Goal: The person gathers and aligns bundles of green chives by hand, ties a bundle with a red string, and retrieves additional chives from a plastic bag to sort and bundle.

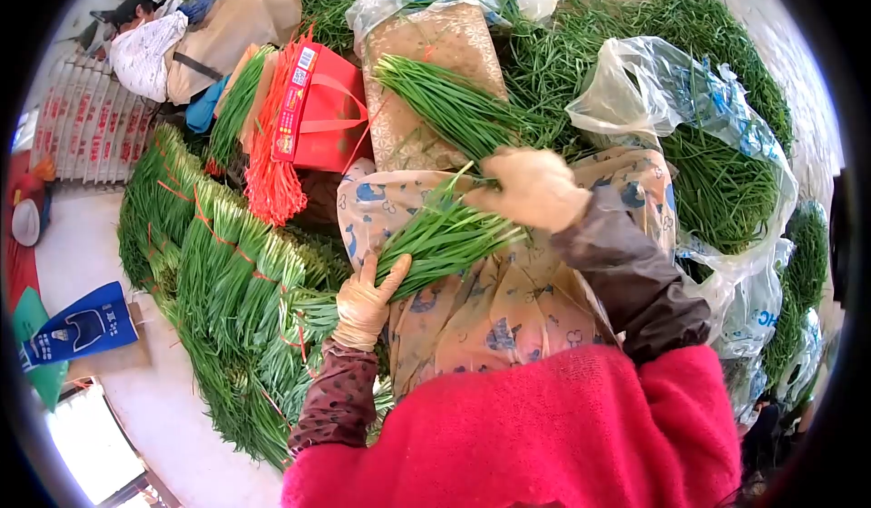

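Gloved in a pale glove, my left hand wraps round the base of a loose bunch of garlic chives that lies across my lap. My right hand, also gloved, is over the far side of this bunch, smeared by motion, so its fingers are unclear. Beyond it, a second bunch of chives rests on a patterned board, its leafy end close to my right hand. A translucent apron with blue prints covers my lap under the chives.
To the left stand a red bag and a hank of red ties. Tied chive bundles are piled at my left. Loose chives lie in a clear plastic bag at right. Another person sits at the far left.
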Demonstrator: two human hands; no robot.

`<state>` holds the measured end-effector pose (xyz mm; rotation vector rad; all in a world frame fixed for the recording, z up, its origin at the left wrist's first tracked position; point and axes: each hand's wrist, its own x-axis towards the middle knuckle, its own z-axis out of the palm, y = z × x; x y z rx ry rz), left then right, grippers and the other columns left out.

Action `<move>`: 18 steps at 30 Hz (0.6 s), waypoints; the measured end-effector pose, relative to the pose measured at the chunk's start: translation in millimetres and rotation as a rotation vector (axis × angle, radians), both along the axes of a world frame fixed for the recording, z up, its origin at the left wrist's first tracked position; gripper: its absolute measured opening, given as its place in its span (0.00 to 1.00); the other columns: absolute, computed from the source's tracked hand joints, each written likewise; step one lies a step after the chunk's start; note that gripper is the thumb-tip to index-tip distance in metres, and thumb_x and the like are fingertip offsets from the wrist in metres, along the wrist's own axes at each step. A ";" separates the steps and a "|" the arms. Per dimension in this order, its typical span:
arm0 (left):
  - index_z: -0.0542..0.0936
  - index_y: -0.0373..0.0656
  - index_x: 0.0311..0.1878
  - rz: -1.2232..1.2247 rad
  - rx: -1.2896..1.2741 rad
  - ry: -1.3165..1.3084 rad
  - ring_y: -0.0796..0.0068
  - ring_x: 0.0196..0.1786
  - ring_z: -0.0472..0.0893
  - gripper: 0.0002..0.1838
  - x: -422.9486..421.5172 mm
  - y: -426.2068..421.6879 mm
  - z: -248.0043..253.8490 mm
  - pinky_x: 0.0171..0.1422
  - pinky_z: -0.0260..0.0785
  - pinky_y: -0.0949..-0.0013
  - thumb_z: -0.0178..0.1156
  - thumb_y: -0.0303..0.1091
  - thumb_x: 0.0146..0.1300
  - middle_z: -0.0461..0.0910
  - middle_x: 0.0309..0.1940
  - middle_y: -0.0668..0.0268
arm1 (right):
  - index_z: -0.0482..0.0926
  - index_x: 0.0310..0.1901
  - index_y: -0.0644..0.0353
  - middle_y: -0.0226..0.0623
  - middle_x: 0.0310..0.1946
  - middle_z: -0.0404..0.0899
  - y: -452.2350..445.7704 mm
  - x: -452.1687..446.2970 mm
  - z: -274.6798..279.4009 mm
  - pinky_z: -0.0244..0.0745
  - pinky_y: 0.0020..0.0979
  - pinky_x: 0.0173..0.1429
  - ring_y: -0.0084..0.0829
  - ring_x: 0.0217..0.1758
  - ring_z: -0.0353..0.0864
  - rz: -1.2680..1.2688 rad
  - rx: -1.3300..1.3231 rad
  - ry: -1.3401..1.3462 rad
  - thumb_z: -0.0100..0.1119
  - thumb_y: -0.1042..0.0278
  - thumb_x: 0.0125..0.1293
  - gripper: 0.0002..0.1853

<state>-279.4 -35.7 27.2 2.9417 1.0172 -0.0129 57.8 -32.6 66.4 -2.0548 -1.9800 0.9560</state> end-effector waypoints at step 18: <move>0.72 0.68 0.66 0.178 -0.158 -0.181 0.52 0.41 0.82 0.44 2.3 0.1 3.2 0.41 0.77 0.62 0.61 0.20 0.42 0.70 0.65 0.54 | 0.70 0.38 0.53 0.19 0.27 0.65 -23.6 71.5 -39.4 0.46 0.15 0.19 0.08 0.16 0.50 -0.350 -0.169 2.244 0.48 0.60 0.74 0.08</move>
